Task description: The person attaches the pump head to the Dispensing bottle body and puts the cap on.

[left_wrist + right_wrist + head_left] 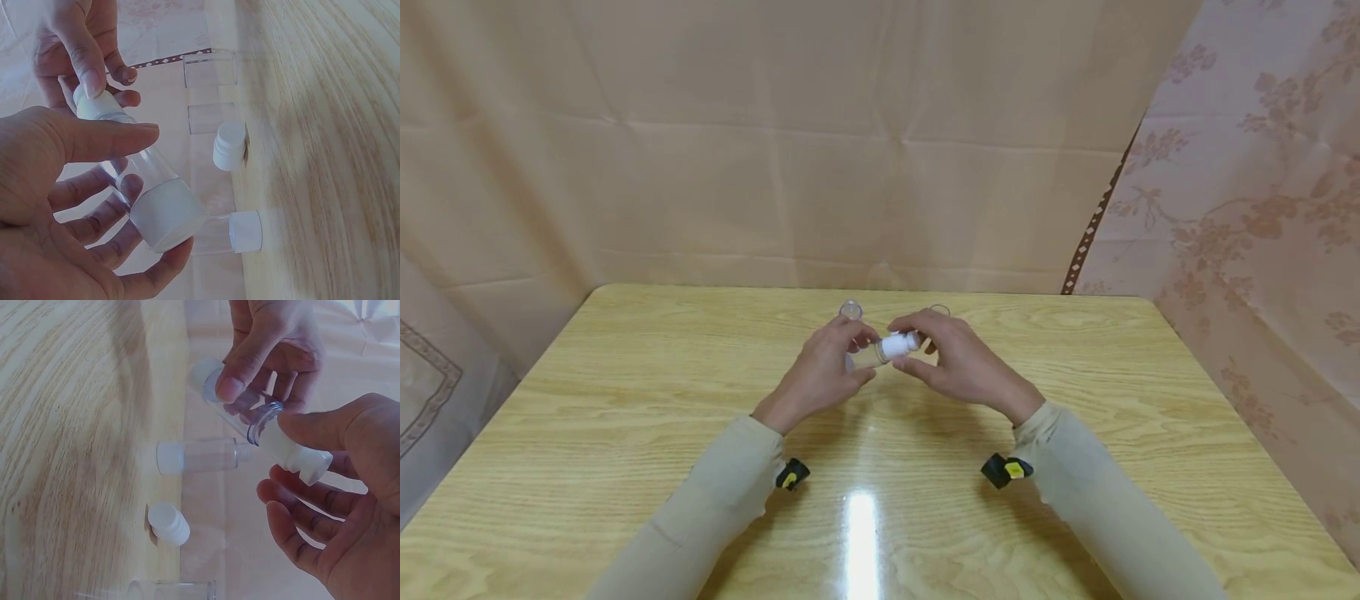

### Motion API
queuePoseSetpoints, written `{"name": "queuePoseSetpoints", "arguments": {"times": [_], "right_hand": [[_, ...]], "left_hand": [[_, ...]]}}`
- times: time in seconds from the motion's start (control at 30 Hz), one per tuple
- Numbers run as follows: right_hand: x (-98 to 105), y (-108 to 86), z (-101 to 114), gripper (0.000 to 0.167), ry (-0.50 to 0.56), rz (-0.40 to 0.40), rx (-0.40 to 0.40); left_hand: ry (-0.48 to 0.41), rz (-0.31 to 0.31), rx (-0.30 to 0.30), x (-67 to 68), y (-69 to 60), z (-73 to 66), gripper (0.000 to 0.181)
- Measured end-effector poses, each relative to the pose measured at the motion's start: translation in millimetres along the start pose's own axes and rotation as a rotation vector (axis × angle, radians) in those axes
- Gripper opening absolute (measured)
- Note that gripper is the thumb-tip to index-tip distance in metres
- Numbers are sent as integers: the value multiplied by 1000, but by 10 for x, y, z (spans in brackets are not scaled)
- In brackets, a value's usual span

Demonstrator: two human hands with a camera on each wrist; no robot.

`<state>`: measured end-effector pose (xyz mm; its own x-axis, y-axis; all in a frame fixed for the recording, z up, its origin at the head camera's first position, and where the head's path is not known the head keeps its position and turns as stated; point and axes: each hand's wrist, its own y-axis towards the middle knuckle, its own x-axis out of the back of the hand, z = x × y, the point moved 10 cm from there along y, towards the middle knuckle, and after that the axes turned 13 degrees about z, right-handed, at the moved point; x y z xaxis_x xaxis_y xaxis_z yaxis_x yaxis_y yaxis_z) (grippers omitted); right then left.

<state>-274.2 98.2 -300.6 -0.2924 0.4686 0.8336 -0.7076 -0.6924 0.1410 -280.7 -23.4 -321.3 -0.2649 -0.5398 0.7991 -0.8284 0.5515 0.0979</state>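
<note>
My left hand (826, 360) grips a clear cylindrical bottle (867, 358) with a white base (165, 215), tilted above the table. At its neck, the thumb and fingers of my right hand (953, 360) pinch a white pump head (898, 344). Threads show at the bottle's neck in the right wrist view, next to the pump head (290, 453). Whether the pump head is seated on them, I cannot tell. Behind the hands, a second clear bottle (211, 454) with a white base stands upright on the table. Beside it is another white pump head (229, 149).
Two clear cylindrical covers (210, 70) stand on the table past the loose pump head. The wood-grain table (662, 417) reaches back to a beige curtain (835, 167). Patterned cloth (1262, 183) hangs at the right.
</note>
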Motion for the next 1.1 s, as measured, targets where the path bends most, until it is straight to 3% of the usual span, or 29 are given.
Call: {"name": "queuePoseSetpoints", "arguments": {"times": [0.6, 0.77, 0.93, 1.1], "right_hand": [[-44, 34, -83, 24, 29, 40, -80], [-36, 35, -92, 29, 26, 41, -87], [-15, 23, -73, 39, 17, 18, -66], [9, 15, -37, 38, 34, -9, -16]], "left_hand": [[4, -8, -11, 8, 5, -15, 36], [0, -6, -13, 13, 6, -16, 36], [-4, -1, 0, 7, 9, 2, 36], [-7, 0, 6, 7, 17, 11, 37]]}}
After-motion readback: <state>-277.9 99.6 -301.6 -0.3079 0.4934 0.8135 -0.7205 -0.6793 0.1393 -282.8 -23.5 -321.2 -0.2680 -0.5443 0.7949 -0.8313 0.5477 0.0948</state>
